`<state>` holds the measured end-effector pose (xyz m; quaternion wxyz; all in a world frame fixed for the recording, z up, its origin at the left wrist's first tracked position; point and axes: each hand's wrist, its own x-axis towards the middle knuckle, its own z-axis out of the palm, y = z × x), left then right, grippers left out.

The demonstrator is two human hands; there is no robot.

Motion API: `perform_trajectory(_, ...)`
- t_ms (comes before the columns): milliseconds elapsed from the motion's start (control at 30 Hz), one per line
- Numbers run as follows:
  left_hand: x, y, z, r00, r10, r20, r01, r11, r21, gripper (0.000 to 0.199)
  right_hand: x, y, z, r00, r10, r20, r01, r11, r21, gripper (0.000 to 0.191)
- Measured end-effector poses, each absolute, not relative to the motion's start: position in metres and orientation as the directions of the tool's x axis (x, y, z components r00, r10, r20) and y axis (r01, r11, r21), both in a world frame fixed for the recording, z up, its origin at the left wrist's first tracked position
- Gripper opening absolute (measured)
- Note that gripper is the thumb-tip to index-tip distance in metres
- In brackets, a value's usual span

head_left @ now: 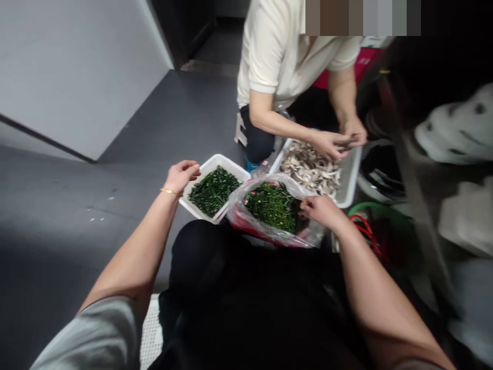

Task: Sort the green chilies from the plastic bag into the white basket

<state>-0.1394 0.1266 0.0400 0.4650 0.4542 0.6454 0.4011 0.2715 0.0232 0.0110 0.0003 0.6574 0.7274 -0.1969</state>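
Observation:
Over the left rim of a white plastic basket (219, 158) is my left hand (182, 177), its fingers loosely bent and no object showing in them. Cut dark green stems (214, 191) fill the basket's bottom. To its right, a clear plastic bag (239, 211) stands open, holding long thin green stems with small buds (271, 206). My right hand (320, 210) is at the bag's right side, fingertips pinched together just inside the opening. What they hold, if anything, is too blurred to make out.
Across from me, a person in a cream shirt (269, 51) works with both hands over a white tray (351, 177) of torn mushrooms (308, 167). On the right are a green basin (364, 206) with something red, a round dark-filled container (379, 172) and a shelf edge. A grey panel (77, 67) stands left.

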Motion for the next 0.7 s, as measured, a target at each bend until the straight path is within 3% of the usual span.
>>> perform_trajectory(167, -0.067, 0.07, 0.076, 0.179, 0.979, -0.1, 0.116, 0.08, 0.99, 0.029, 0.277, 0.027, 0.015, 0.092, 0.991, -0.101, 0.946, -0.118, -0.301, 0.021)
perform_trajectory(300, -0.009, 0.052, 0.071, 0.41, 0.883, -0.23, -0.03, 0.265, 0.964, 0.033, 0.266, 0.028, -0.006, 0.121, 0.968, -0.221, 0.917, -0.194, -0.348, 0.017)
perform_trajectory(400, 0.02, 0.062, 0.049, 0.436, 0.838, -0.328, -0.141, 0.423, 0.895, 0.036, 0.251, 0.033, -0.032, 0.184, 0.949, -0.255, 0.874, -0.277, -0.4, 0.021)
perform_trajectory(500, 0.028, 0.069, 0.024, 0.407, 0.818, -0.406, -0.14, 0.495, 0.857, 0.037, 0.243, 0.041, -0.048, 0.264, 0.932, -0.248, 0.77, -0.359, -0.528, 0.019)
perform_trajectory(700, 0.026, 0.063, -0.004, 0.441, 0.8, -0.406, 0.064, 0.424, 0.904, 0.036, 0.232, 0.039, -0.02, 0.024, 0.982, -0.186, 0.515, -0.172, -0.84, 0.013)
